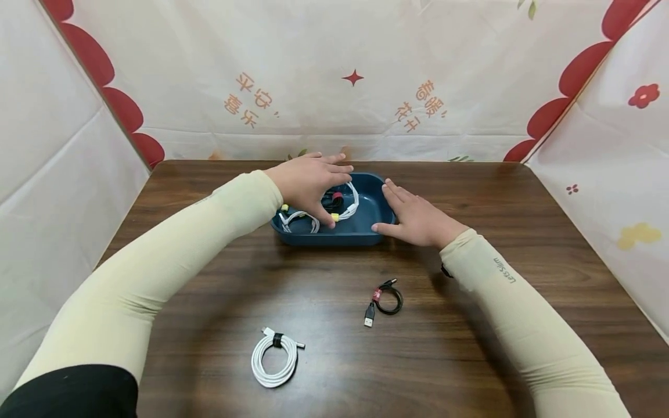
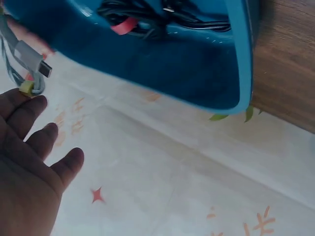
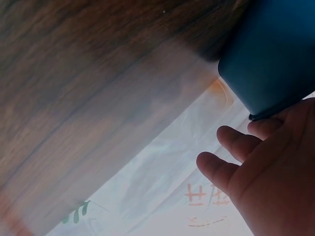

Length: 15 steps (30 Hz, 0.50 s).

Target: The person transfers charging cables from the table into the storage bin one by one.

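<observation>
In the head view, a blue tray (image 1: pixel 346 238) stands near the table's far edge. My left hand (image 1: pixel 310 180) is over its left half, spanning a coiled white cable with a yellow tie (image 1: pixel 351 210) between thumb and fingers. The left wrist view shows this cable's connector (image 2: pixel 37 60) near the fingertips. Inside the tray lie another white cable (image 1: pixel 305 220) and a dark cable with a red tie (image 2: pixel 125 25). My right hand (image 1: pixel 415 217) rests at the tray's right end, fingers extended along the rim and thumb over the front corner.
On the brown table (image 1: pixel 209 348), nearer the front, lie a coiled white cable with a black tie (image 1: pixel 275 360) and a small black USB cable with a red tie (image 1: pixel 389 299). Printed white cloth (image 1: pixel 313 46) hangs behind and along both sides.
</observation>
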Each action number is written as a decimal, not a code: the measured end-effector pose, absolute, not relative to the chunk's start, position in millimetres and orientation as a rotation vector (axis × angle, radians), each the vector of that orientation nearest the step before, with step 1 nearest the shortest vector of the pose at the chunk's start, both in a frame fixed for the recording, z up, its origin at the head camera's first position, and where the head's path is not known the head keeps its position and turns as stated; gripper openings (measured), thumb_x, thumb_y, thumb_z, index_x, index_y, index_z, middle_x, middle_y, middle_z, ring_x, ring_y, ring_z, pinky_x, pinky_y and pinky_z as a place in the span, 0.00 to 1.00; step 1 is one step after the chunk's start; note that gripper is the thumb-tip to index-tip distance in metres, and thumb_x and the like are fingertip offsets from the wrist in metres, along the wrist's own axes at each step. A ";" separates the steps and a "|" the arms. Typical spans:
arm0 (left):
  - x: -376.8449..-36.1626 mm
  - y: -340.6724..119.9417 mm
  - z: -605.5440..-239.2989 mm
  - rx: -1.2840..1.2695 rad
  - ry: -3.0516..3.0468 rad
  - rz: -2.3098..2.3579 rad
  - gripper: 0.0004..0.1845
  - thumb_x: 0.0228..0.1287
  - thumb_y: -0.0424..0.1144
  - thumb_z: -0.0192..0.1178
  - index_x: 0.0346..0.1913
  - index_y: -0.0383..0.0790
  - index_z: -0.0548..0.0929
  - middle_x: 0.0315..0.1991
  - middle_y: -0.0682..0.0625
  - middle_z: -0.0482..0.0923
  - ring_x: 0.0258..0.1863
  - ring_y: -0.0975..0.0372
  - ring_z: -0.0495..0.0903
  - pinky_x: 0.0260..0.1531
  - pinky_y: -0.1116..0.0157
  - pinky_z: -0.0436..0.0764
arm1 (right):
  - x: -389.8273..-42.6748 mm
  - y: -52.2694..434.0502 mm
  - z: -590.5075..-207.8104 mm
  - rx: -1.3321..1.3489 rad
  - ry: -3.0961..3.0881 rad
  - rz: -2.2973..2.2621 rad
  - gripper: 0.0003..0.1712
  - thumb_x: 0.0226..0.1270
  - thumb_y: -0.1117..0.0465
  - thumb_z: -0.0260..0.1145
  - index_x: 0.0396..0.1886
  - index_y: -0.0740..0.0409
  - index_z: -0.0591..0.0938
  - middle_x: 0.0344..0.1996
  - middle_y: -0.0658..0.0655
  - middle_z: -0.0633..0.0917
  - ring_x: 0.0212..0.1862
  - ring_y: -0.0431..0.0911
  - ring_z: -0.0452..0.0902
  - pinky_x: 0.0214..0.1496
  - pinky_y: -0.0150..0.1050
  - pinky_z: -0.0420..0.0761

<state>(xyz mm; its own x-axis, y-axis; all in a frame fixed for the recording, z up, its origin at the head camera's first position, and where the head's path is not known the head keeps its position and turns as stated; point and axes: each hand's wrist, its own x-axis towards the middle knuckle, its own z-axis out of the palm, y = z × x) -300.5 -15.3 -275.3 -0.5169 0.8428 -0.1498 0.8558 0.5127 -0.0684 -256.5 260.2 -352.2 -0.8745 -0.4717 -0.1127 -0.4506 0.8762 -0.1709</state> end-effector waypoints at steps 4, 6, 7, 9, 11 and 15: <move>-309.4 -3.7 -286.4 1.519 2.617 -0.240 0.55 0.50 0.76 0.62 0.75 0.43 0.66 0.77 0.48 0.54 0.78 0.52 0.42 0.72 0.46 0.49 | -255.4 260.6 -350.9 -0.727 2.892 -0.217 0.60 0.68 0.25 0.50 0.79 0.66 0.47 0.79 0.63 0.45 0.78 0.57 0.43 0.74 0.56 0.52; -312.4 3.7 -292.4 1.529 2.599 -0.265 0.55 0.51 0.74 0.63 0.75 0.42 0.66 0.77 0.48 0.54 0.78 0.51 0.41 0.72 0.46 0.50 | -255.0 261.1 -350.4 -0.735 2.892 -0.216 0.59 0.68 0.26 0.50 0.79 0.67 0.47 0.79 0.64 0.45 0.78 0.58 0.43 0.74 0.56 0.52; -313.2 7.4 -294.8 1.528 2.590 -0.278 0.54 0.51 0.74 0.63 0.75 0.42 0.66 0.77 0.48 0.54 0.78 0.51 0.41 0.72 0.45 0.49 | -254.7 261.4 -350.2 -0.735 2.892 -0.215 0.59 0.68 0.26 0.50 0.79 0.67 0.47 0.79 0.64 0.45 0.78 0.58 0.43 0.74 0.56 0.52; -315.4 14.4 -299.0 1.515 2.584 -0.296 0.54 0.52 0.73 0.63 0.75 0.42 0.66 0.77 0.47 0.54 0.78 0.51 0.41 0.72 0.45 0.50 | -254.1 261.9 -350.1 -0.736 2.892 -0.215 0.59 0.69 0.27 0.51 0.79 0.67 0.47 0.79 0.64 0.45 0.78 0.58 0.42 0.74 0.57 0.53; -318.4 19.8 -301.9 1.484 2.594 -0.301 0.54 0.52 0.73 0.64 0.75 0.43 0.66 0.77 0.48 0.54 0.78 0.50 0.41 0.72 0.45 0.51 | -253.8 262.5 -350.2 -0.736 2.891 -0.220 0.58 0.69 0.27 0.51 0.79 0.67 0.47 0.79 0.64 0.45 0.78 0.57 0.42 0.74 0.56 0.53; -325.7 26.4 -304.5 1.422 2.619 -0.262 0.53 0.52 0.73 0.64 0.75 0.44 0.66 0.77 0.49 0.55 0.78 0.49 0.43 0.72 0.46 0.51 | -253.7 262.8 -350.7 -0.736 2.885 -0.228 0.59 0.69 0.27 0.50 0.79 0.66 0.46 0.79 0.64 0.44 0.78 0.57 0.42 0.75 0.55 0.52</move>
